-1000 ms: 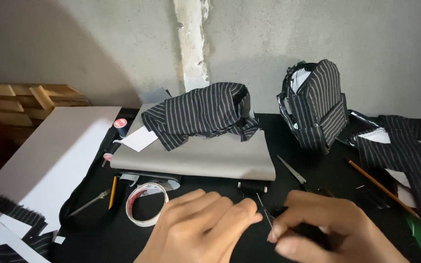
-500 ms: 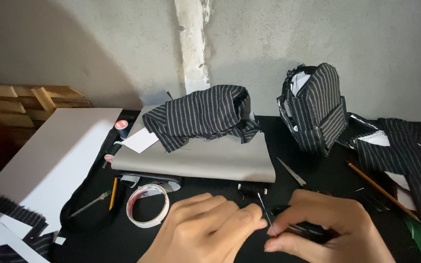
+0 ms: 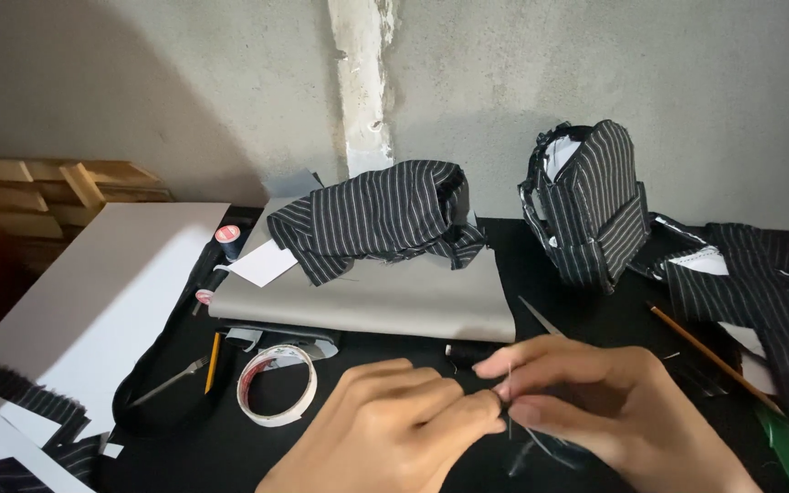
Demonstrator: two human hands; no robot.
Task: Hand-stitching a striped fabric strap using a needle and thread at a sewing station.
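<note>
Nearest, at the bottom edge: left hand and right hand meeting fingertip to fingertip over the black table. Right thumb and forefinger pinched shut on a thin needle, standing roughly upright between the tips. Left fingers curled in, tips pressed against the right ones; whether anything sits in that grip, cannot tell. Dark scraps and thread just below the right hand, blurred.

Just left of the hands: roll of white tape, lying flat, with a yellow pencil beside it. Right of the hands: a second pencil, slanting.

Further back: grey folded board, a crumpled piece of striped fabric resting on it. Far left: white sheet. Far right: small striped bag, upright, more striped cloth spread next to it.
</note>
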